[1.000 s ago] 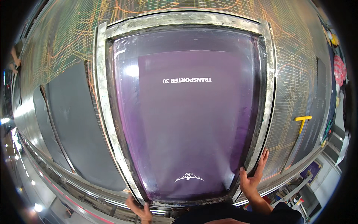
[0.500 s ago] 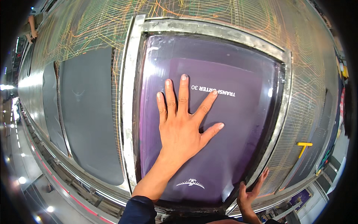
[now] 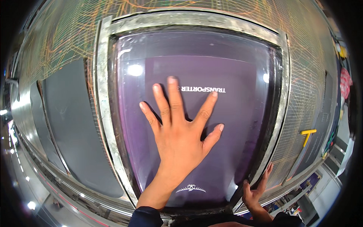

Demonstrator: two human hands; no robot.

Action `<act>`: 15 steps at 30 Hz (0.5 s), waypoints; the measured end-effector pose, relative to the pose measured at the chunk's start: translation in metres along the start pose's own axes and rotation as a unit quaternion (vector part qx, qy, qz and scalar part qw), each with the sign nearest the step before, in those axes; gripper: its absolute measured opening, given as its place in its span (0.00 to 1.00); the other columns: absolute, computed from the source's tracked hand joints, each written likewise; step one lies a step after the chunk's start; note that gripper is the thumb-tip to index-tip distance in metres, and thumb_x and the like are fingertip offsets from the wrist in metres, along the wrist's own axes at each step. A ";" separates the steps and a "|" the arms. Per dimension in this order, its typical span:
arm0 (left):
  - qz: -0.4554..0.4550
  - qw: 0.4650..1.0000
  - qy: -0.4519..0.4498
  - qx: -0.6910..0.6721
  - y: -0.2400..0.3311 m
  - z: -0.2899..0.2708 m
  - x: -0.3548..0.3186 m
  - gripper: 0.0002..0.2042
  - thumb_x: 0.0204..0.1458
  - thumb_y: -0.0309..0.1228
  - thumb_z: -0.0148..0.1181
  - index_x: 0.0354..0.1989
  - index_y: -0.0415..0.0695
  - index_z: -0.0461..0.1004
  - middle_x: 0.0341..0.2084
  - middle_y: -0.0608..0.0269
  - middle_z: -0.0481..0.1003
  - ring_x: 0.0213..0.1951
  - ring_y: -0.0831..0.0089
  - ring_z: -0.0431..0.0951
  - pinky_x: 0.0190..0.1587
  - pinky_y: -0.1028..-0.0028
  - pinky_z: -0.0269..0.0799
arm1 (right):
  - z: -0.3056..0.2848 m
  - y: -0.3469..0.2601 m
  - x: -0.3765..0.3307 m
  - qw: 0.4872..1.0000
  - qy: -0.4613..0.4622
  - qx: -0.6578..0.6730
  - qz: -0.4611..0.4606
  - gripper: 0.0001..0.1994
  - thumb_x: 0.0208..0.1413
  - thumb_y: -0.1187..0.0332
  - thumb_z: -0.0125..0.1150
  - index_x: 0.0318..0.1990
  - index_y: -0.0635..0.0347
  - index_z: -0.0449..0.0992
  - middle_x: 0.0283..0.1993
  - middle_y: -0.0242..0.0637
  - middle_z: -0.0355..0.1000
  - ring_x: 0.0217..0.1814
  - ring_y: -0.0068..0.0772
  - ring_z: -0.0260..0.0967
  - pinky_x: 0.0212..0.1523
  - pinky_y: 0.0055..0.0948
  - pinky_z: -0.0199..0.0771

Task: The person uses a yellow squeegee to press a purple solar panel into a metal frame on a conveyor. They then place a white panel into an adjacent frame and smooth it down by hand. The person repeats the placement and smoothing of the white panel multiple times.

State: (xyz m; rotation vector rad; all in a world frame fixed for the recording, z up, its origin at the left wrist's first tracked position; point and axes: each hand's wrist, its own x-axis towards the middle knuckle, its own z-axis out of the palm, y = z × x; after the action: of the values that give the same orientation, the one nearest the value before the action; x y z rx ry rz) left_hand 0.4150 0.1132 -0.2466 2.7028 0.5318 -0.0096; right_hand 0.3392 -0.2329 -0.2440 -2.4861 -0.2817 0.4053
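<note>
A screen printing frame [image 3: 103, 75] with a pale metal rim lies before me, its sheet dark purple and glossy. White lettering [image 3: 204, 90] crosses the sheet's upper middle, and a white winged emblem [image 3: 191, 188] is near its lower edge. My left hand [image 3: 179, 138] is over the sheet's middle, palm down, fingers spread. Dark shadows show beside its fingers; whether the palm touches is hidden. At the frame's lower right corner, my right hand [image 3: 257, 191] grips the metal rim, thumb toward the inside and fingers along the outer side.
Dark grey sheets [image 3: 70, 117] lie to the left on a long table [image 3: 68, 41] marked with many coloured lines. A yellow T-shaped tool handle [image 3: 308, 132] rests at the right beside another dark sheet [image 3: 315, 140]. Metal rails [image 3: 75, 200] run along the table's near edge.
The view has shifted, so the frame appears farther left and larger. My left hand's fingers have spread wider, with more shadow beside them. My right hand stays at the frame's corner.
</note>
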 end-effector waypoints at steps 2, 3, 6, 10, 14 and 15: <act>0.029 0.999 -0.011 0.003 0.008 0.006 0.002 0.30 0.50 0.57 0.63 0.64 0.73 0.70 0.73 0.39 0.48 0.71 0.28 0.42 0.65 0.29 0.37 | -0.001 0.000 0.000 1.000 -0.009 -0.008 0.004 0.46 0.46 0.72 0.64 0.74 0.64 0.48 0.78 0.60 0.41 0.81 0.65 0.25 0.75 0.59 0.25; 0.036 0.999 -0.017 0.011 0.010 0.008 0.002 0.29 0.50 0.59 0.62 0.64 0.74 0.70 0.73 0.40 0.48 0.72 0.29 0.42 0.66 0.29 0.35 | -0.001 0.000 0.000 1.000 -0.010 -0.005 0.006 0.46 0.45 0.71 0.65 0.74 0.65 0.48 0.78 0.60 0.41 0.81 0.65 0.25 0.75 0.60 0.25; 0.039 0.999 -0.015 0.025 0.011 0.011 0.003 0.29 0.50 0.59 0.61 0.64 0.75 0.70 0.73 0.41 0.48 0.72 0.30 0.42 0.67 0.30 0.33 | 0.000 0.001 0.001 1.000 -0.009 0.004 -0.003 0.47 0.45 0.71 0.65 0.74 0.66 0.48 0.78 0.60 0.41 0.81 0.65 0.26 0.75 0.60 0.24; 0.031 0.999 -0.027 0.028 0.012 0.012 0.002 0.30 0.49 0.60 0.63 0.63 0.74 0.71 0.74 0.43 0.45 0.73 0.32 0.39 0.68 0.32 0.31 | 0.000 0.003 0.001 1.000 -0.007 0.016 -0.013 0.47 0.44 0.71 0.65 0.74 0.66 0.48 0.78 0.60 0.41 0.81 0.66 0.26 0.75 0.60 0.24; 0.033 0.998 -0.029 0.036 0.013 0.012 0.003 0.30 0.49 0.60 0.63 0.63 0.75 0.71 0.74 0.43 0.45 0.73 0.33 0.38 0.68 0.32 0.31 | 0.000 0.003 0.001 1.000 -0.004 0.016 -0.020 0.47 0.44 0.71 0.65 0.74 0.65 0.48 0.78 0.60 0.41 0.81 0.65 0.26 0.75 0.60 0.24; 0.032 0.998 -0.029 0.037 0.013 0.012 0.003 0.30 0.49 0.61 0.63 0.63 0.75 0.71 0.74 0.43 0.45 0.73 0.33 0.38 0.68 0.32 0.31 | 0.000 0.003 0.001 1.000 -0.003 0.011 -0.022 0.47 0.44 0.72 0.65 0.74 0.65 0.49 0.78 0.61 0.41 0.81 0.65 0.26 0.75 0.60 0.24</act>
State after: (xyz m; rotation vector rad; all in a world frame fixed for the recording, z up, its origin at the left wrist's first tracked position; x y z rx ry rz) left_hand 0.4232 0.0988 -0.2534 2.7811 0.4359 -0.0926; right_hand 0.3407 -0.2348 -0.2461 -2.4522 -0.3330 0.3960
